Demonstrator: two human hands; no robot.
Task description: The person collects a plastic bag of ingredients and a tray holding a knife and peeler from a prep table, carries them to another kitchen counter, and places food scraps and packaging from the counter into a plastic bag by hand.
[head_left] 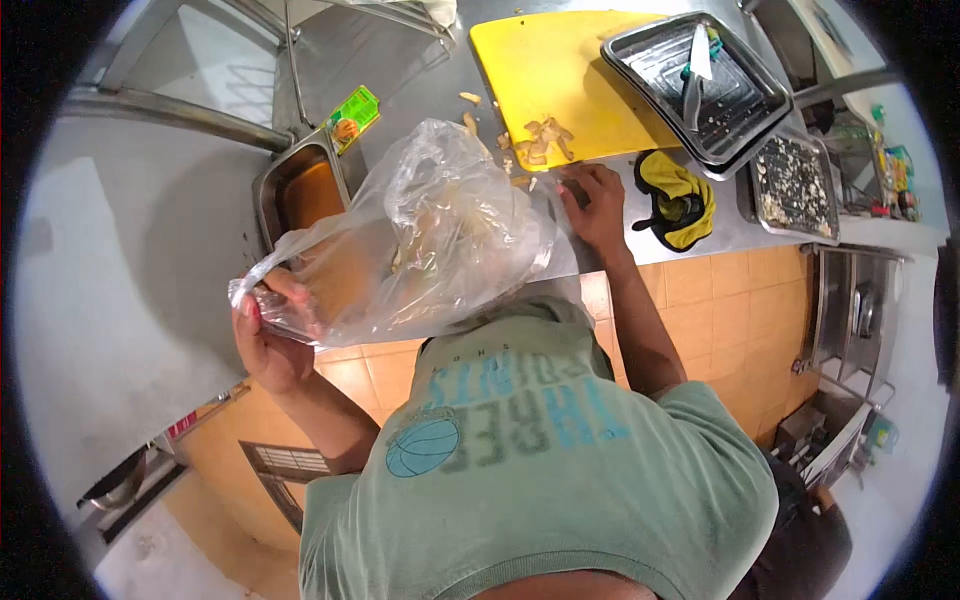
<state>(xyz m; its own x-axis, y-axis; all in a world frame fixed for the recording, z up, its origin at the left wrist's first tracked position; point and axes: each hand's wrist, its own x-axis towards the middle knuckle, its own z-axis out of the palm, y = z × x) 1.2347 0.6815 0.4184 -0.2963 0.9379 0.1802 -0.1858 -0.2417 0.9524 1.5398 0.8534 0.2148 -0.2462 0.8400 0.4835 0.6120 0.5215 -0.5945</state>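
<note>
A clear plastic bag [470, 225] spreads at the table's front edge, with pale pieces dimly visible through its film. My left hand [272, 352] grips the bag's rim at the left, some fingers showing through the plastic. On the right, my right hand [600, 208] is low over the steel table, fingers bent and thumb apart, with nothing visible in it. Its fingertips are close to the near edge of a yellow cutting board [560, 60]. Brown peel-like scraps [545, 140] lie on the board's near corner, and several more bits lie on the table between board and bag.
Stacked dark trays [640, 68] overlap the board, with a knife [692, 100] on top. Yellow-black gloves [685, 205] lie beside my right hand. A crumb-covered tray [795, 190] is farther right. Behind my left hand stand a steel pan [268, 205] of brown liquid and a green packet [358, 112].
</note>
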